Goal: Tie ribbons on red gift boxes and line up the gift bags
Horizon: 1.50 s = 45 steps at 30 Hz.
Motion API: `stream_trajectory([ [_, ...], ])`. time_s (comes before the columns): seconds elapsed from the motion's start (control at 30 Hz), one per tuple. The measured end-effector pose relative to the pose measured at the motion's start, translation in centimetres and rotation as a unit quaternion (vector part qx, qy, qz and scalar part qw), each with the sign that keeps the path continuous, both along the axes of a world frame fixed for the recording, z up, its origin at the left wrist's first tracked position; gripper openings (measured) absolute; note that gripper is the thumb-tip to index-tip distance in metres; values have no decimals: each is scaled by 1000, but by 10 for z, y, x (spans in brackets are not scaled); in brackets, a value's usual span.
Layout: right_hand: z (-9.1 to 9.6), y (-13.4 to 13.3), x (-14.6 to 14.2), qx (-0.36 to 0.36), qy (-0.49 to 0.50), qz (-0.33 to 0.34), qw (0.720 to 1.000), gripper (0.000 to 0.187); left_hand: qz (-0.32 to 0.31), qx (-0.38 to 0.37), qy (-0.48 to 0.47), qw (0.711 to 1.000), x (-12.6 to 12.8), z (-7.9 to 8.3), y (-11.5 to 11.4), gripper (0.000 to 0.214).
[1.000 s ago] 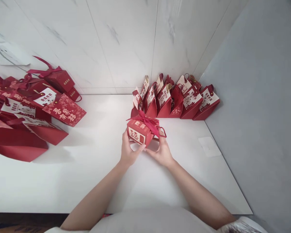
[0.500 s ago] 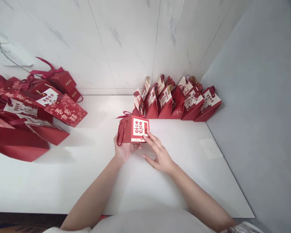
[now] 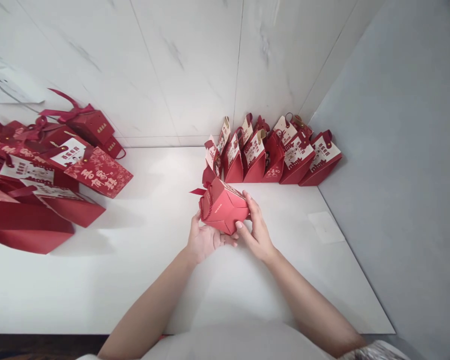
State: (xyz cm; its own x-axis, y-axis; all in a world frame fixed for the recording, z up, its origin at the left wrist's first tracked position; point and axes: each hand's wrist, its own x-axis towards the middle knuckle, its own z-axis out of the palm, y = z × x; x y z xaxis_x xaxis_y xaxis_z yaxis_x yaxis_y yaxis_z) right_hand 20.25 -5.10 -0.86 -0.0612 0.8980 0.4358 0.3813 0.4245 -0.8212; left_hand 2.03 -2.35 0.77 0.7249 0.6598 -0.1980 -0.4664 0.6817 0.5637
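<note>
Head view: I hold the red box [image 3: 230, 207] over the surface [image 3: 71, 280], near the bag row [image 3: 253, 167]; left fingers [image 3: 229, 240] cradle it below; right fingers [image 3: 253, 207] grip its side; light pressure should avoid creases.

Smooth cardboard box [image 3: 227, 210], glossy tiled wall [image 3: 198, 70]

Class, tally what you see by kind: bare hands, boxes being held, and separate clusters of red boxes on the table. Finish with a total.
Hands: 2 (left hand, right hand)
Held red box: 1
Clusters: 2 (left cluster, right cluster)
Total: 5
Boxes within the clusters overlap too much to count surely.
</note>
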Motion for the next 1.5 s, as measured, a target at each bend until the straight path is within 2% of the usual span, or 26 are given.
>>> stream_trajectory([
  [0.07,0,-1,-2,-12,20,-19,1000,67,-14,-4,6,1000,0,0,1,92],
  [0.2,-3,0,-4,-33,66,-50,996,73,-45,-22,12,999,-2,-6,1,96],
  [0.33,-2,1,-5,-59,85,-58,993,61,-47,-49,14,998,-2,-11,1,93],
  [0.43,0,1,-4,-71,92,-61,991,59,-51,-58,12,997,-1,-12,1,94],
  [0.97,3,0,-5,-52,93,-58,993,58,-58,-48,-7,997,-4,-18,1,95],
  [1.13,6,0,-4,-20,76,-23,997,62,-7,-50,-16,999,-3,-17,0,85],
  [1.3,4,0,-3,31,21,-11,999,59,47,-42,21,998,2,-13,0,76],
  [1.4,2,0,-3,60,-2,7,998,54,88,-22,32,995,2,-17,2,73],
  [1.5,1,-1,-3,82,-11,33,996,52,102,-11,36,994,-2,-22,5,71],
])
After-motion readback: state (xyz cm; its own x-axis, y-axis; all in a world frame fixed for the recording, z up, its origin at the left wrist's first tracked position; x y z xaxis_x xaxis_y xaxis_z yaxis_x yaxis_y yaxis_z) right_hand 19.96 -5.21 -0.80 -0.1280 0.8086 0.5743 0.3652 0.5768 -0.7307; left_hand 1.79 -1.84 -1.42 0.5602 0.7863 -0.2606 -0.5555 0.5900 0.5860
